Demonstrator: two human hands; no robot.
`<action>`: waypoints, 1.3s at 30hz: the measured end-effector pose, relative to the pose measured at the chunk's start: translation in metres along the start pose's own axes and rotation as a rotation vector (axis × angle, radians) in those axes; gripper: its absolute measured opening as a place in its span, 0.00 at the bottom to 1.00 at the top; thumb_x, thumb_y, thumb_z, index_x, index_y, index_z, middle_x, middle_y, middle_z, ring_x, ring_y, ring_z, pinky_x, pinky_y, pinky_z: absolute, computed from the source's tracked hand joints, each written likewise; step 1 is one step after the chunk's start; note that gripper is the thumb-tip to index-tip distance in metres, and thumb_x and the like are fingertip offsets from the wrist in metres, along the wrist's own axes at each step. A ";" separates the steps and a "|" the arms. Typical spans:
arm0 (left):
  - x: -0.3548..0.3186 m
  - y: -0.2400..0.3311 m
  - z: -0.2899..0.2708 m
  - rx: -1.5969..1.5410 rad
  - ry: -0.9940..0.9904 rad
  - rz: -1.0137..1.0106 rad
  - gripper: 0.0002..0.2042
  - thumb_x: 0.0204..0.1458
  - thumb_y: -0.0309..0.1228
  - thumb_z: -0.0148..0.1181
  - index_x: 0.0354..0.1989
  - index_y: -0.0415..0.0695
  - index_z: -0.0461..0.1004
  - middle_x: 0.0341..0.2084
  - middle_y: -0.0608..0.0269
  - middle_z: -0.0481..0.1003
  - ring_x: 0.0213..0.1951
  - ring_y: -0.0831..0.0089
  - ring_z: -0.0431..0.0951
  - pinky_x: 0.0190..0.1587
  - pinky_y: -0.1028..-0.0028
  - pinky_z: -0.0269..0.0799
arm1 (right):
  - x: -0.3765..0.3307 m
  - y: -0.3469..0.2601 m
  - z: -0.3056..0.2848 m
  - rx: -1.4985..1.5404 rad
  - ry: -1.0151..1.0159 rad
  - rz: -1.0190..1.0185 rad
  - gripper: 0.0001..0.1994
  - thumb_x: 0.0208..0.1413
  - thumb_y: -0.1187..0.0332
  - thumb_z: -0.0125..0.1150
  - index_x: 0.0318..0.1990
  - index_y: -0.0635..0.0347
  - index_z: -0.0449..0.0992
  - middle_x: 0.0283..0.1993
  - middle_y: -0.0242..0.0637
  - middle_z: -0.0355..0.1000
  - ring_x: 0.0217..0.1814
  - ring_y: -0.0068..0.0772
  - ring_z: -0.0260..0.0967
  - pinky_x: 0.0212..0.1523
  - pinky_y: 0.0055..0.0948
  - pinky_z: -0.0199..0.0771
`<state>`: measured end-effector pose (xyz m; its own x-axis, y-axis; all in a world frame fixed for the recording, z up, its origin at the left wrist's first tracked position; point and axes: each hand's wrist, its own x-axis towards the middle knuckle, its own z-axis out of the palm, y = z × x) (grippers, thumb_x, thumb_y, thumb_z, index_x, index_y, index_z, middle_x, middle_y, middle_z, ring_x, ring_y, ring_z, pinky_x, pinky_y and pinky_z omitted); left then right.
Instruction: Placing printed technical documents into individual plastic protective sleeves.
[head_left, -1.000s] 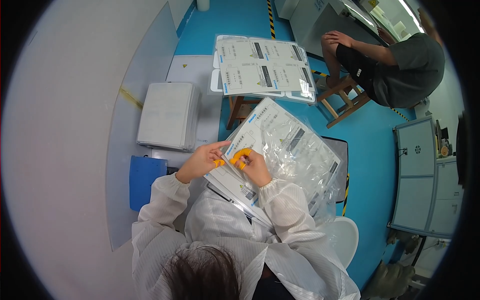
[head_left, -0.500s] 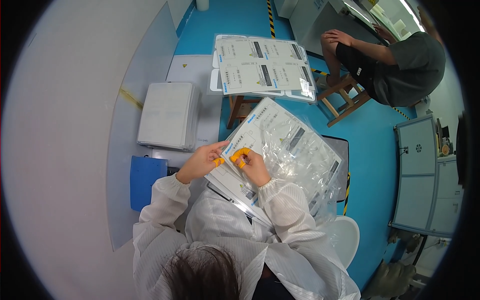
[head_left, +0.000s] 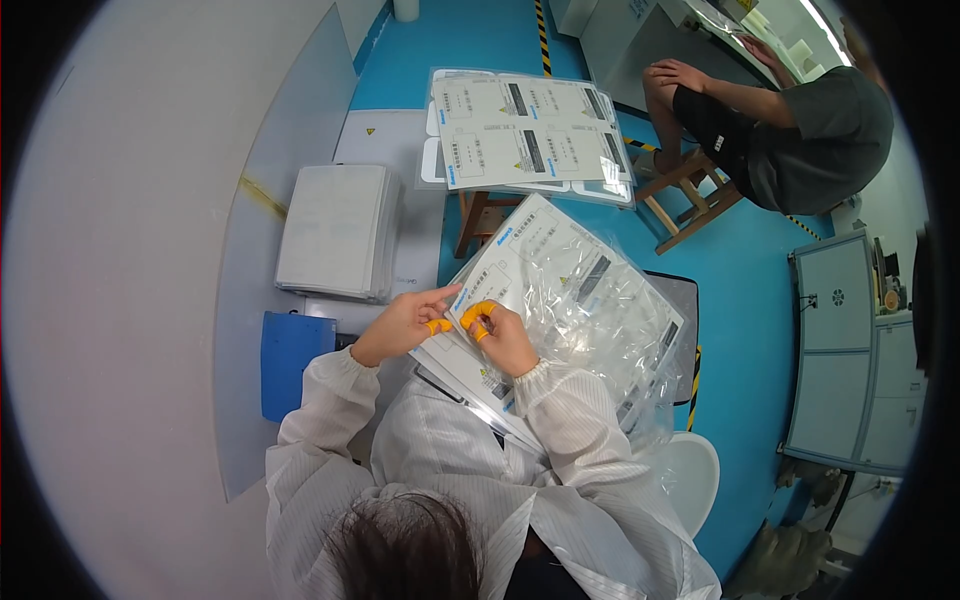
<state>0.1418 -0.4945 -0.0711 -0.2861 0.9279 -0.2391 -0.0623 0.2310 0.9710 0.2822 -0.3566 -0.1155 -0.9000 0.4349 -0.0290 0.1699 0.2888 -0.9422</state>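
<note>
A stack of white printed label sheets lies slanted over my lap, its left edge between my hands. My left hand is at that edge, with index finger stretched along it and thumb apart; an orange finger cot covers the thumb. Just to its right, my right hand bends over the top sheet with fingers curled into a pinch, orange finger cots on them. What the pinch holds, if anything, is too small to make out. Crumpled clear plastic film covers the right part of the stack.
More printed sheets lie on a stool ahead. A white box-like stack and a blue bin stand at left. At upper right a person sits on a wooden stool. Grey cabinets stand at right.
My right hand has shifted slightly, its curled fingers turning a little at the sheet's edge. My left hand stays almost in place. The seated person's far hand has moved slightly.
</note>
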 end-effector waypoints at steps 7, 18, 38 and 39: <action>0.002 0.002 0.002 0.014 0.019 -0.021 0.31 0.43 0.09 0.50 0.59 0.43 0.60 0.31 0.66 0.68 0.32 0.84 0.68 0.36 0.87 0.66 | -0.003 -0.003 -0.003 -0.030 -0.032 -0.029 0.07 0.46 0.74 0.58 0.33 0.67 0.72 0.29 0.44 0.68 0.27 0.39 0.68 0.30 0.29 0.67; 0.003 -0.003 0.006 0.014 0.091 -0.074 0.26 0.45 0.12 0.50 0.56 0.40 0.63 0.36 0.62 0.70 0.34 0.81 0.70 0.39 0.85 0.67 | -0.002 0.015 0.001 0.066 0.145 0.052 0.07 0.45 0.73 0.57 0.32 0.67 0.72 0.26 0.43 0.67 0.26 0.38 0.67 0.29 0.27 0.66; 0.015 -0.024 -0.015 0.009 0.120 -0.210 0.14 0.54 0.22 0.47 0.48 0.37 0.71 0.35 0.59 0.76 0.32 0.78 0.74 0.37 0.83 0.70 | 0.001 0.020 -0.043 1.034 0.472 -0.040 0.08 0.56 0.66 0.48 0.33 0.62 0.66 0.28 0.33 0.65 0.32 0.29 0.63 0.42 0.35 0.67; 0.016 -0.023 -0.014 0.012 0.112 -0.207 0.14 0.54 0.22 0.47 0.48 0.37 0.71 0.35 0.59 0.76 0.32 0.78 0.74 0.37 0.83 0.70 | -0.001 0.026 -0.050 1.131 0.526 -0.048 0.09 0.56 0.65 0.48 0.32 0.61 0.65 0.25 0.32 0.62 0.29 0.28 0.62 0.40 0.36 0.67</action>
<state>0.1253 -0.4892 -0.0975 -0.3732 0.8221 -0.4299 -0.1194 0.4170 0.9010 0.3077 -0.3074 -0.1229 -0.5821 0.8075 -0.0956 -0.5331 -0.4678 -0.7049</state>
